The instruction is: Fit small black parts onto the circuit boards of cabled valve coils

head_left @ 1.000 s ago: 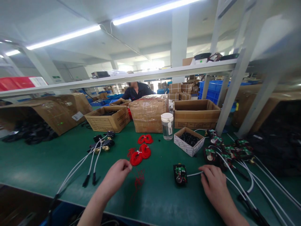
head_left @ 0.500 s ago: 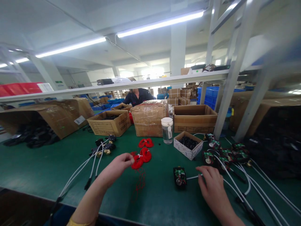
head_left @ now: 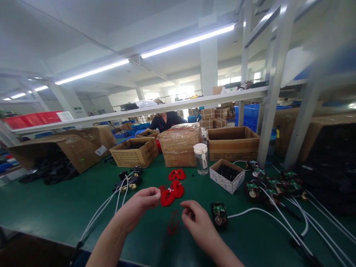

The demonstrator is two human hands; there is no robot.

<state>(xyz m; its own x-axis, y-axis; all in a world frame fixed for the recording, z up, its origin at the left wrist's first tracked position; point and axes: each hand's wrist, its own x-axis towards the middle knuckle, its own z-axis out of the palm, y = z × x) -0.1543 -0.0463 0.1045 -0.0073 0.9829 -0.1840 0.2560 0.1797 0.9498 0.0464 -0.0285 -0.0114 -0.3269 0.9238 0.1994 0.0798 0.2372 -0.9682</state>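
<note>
My left hand (head_left: 147, 200) is closed in a pinch just left of the red wire bundles (head_left: 172, 193); whatever lies between its fingertips is too small to make out. Facing it, my right hand (head_left: 196, 220) has thumb and forefinger apart, the other fingers curled, and nothing visible in it. Thin red strands (head_left: 173, 222), blurred, show between the two hands. Farther back lies another tied red wire bundle (head_left: 177, 174). To the right of my right hand, a small black housing with a green circuit board (head_left: 219, 215) lies on the table, a white cable (head_left: 250, 210) running from it.
More circuit-board units (head_left: 274, 187) with white cables crowd the right side. A white box of small black parts (head_left: 226, 185), a water bottle (head_left: 201, 159) and cardboard boxes (head_left: 179, 148) stand behind. Black units with cables (head_left: 130, 181) lie left. A person (head_left: 167, 121) sits across the table.
My right hand has moved left, away from the white cable and towards the red strands. My left hand stays pinched by the bundles. The view has shifted slightly.
</note>
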